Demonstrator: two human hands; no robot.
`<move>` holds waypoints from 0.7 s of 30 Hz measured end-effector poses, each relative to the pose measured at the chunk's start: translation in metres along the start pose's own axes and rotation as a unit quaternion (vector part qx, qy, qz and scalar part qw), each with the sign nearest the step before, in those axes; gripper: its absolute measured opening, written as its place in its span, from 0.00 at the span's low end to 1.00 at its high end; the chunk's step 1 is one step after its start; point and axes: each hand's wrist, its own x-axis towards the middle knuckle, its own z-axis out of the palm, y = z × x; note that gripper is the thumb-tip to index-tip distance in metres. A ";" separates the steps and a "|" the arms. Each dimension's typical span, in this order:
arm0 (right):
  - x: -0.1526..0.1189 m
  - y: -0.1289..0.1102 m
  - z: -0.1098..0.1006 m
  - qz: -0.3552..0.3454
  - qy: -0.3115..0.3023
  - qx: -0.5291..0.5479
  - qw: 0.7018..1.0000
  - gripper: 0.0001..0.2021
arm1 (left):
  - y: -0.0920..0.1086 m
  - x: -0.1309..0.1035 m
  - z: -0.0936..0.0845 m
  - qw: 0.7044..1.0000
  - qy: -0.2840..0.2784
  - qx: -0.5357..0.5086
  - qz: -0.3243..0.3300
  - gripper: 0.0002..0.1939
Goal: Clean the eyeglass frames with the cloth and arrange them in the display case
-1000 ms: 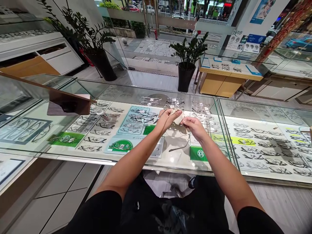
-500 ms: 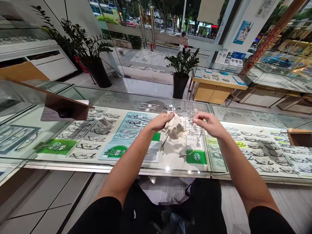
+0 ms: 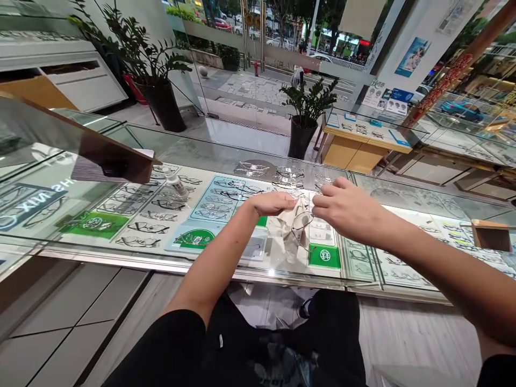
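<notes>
My left hand (image 3: 274, 203) is closed on a crumpled beige cloth (image 3: 291, 221), which hangs from the fingers above the glass counter. A pair of thin-rimmed eyeglasses (image 3: 303, 219) lies against the cloth between my two hands, one temple pointing down toward the counter. My right hand (image 3: 342, 208) is closed at the right side of these glasses, its back turned to me and its fingertips mostly hidden. Under both hands, rows of spectacle frames (image 3: 290, 173) show in the glass display counter (image 3: 242, 271).
A small white bottle (image 3: 176, 183) stands on the counter to the left, near a brown-edged mirror (image 3: 121, 156). Green cards (image 3: 324, 256) lie in the display. A brown box-like stand (image 3: 491, 235) is at the right. Beyond the counter stands a potted plant (image 3: 302, 131).
My right hand has turned over and moved in toward the cloth. The eyeglasses have swung closer to the left hand and now rest against the cloth. The view has shifted slightly.
</notes>
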 end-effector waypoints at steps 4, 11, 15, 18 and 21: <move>0.009 -0.005 -0.001 -0.026 -0.002 -0.057 0.998 0.16 | 0.006 -0.002 0.007 0.999 -0.040 0.021 -0.002 0.36; 0.013 -0.002 -0.008 -0.013 0.036 -0.095 0.995 0.16 | 0.008 0.001 0.019 0.997 -0.049 -0.039 0.038 0.33; 0.005 0.003 -0.002 0.100 0.145 -0.100 0.979 0.15 | 0.006 0.006 0.025 0.988 0.032 -0.087 0.124 0.33; -0.002 0.005 0.022 0.234 0.259 0.003 0.937 0.12 | 0.005 0.011 0.029 0.969 0.141 -0.083 0.183 0.31; 0.000 0.007 0.060 0.341 0.333 0.243 0.845 0.12 | 0.003 0.017 0.032 0.953 0.215 -0.029 0.210 0.30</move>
